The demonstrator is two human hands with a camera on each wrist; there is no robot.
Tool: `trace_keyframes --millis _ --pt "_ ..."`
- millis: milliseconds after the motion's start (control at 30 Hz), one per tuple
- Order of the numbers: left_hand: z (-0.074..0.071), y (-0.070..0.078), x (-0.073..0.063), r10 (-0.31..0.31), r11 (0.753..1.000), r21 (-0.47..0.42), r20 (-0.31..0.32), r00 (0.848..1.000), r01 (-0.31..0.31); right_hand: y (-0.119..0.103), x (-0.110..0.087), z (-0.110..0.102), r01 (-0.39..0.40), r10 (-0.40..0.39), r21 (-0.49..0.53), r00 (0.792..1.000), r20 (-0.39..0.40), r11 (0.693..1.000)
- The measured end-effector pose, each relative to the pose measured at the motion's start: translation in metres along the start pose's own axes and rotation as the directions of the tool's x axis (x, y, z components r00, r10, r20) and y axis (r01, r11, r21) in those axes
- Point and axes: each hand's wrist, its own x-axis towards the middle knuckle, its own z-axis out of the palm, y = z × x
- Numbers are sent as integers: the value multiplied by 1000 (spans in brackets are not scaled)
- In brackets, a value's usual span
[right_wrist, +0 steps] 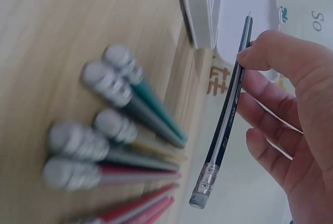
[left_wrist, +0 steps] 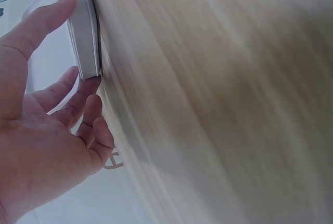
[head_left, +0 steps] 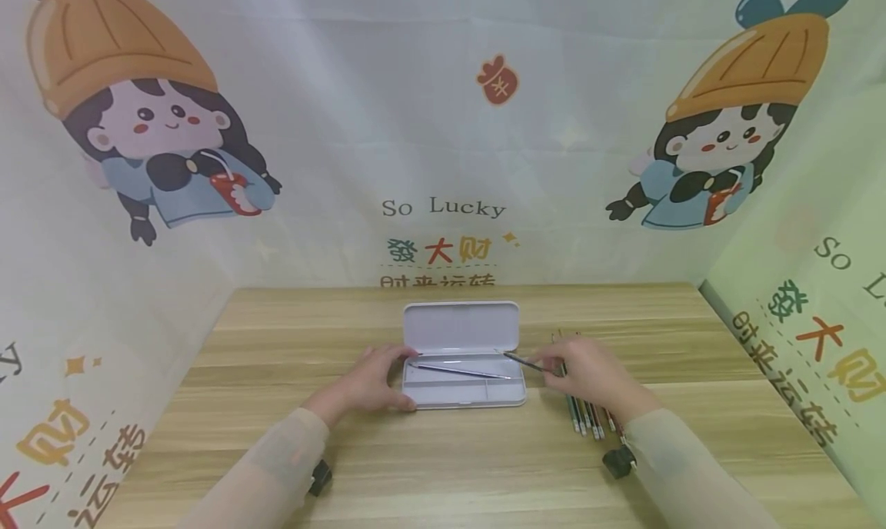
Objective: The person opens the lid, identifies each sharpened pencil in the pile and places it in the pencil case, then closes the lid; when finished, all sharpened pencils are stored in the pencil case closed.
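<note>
A white pencil case (head_left: 443, 394) lies on the table with its lid (head_left: 460, 327) raised at the back. One pencil (head_left: 460, 370) rests in its long rear compartment. My left hand (head_left: 374, 379) grips the case's left end, the thumb (left_wrist: 57, 13) on its side wall and the fingertips around the far corner. Between thumb and fingers, my right hand (head_left: 588, 367) pinches a black-and-silver striped pencil (right_wrist: 226, 115) with a grey eraser. Its sharpened tip points left, over the case's right rear edge. Several pencils (head_left: 588, 420) lie beneath the right hand, eraser ends toward me.
The case's front is split by a divider (head_left: 487, 390) into two smaller compartments. Black wrist-worn devices show at the left sleeve (head_left: 263, 467) and the right sleeve (head_left: 692, 467). A printed cloth (head_left: 443, 129) stands around the wooden table's (head_left: 443, 467) back and sides.
</note>
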Motion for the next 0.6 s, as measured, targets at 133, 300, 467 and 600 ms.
trace_keyframes --millis 133,300,467,600 --pt "0 0 0 1 1000 4 -2 1000 -1 -4 12 3 27 -28 53 999 20 998" --pt "0 1 -1 7 1000 4 -2 1000 -7 -9 26 6 73 -77 114 997 30 991" --pt "0 1 0 17 1000 8 -5 1000 -17 -15 38 10 132 -137 121 990 35 984" --pt "0 1 0 10 1000 2 -5 1000 -10 -21 49 15 156 -163 120 985 53 980"
